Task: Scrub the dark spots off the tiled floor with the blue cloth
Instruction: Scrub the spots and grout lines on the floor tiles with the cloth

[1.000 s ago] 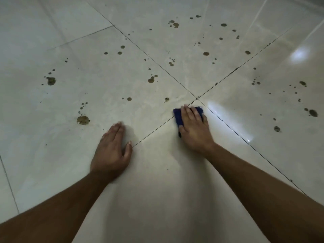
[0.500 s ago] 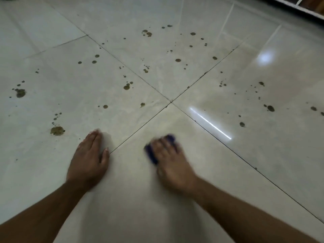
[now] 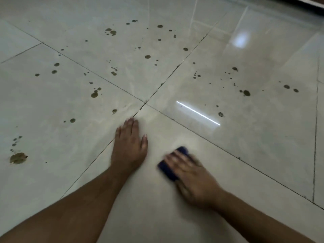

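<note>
Small dark-blue folded cloth (image 3: 172, 163) lies on the glossy pale tiled floor (image 3: 254, 155), pressed under the flat-fingered right hand (image 3: 191, 178) (blurred). Left hand (image 3: 128, 146) rests flat, fingers straight, across a grout line. Brown dark spots (image 3: 94, 94) dot the tiles beyond; the near tile shows bare room.

No legible text, label or number anywhere in view.

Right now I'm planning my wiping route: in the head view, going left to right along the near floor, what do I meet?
Large brown blotch → left hand flat on the floor → blue cloth → right hand pressing on the cloth.
</note>
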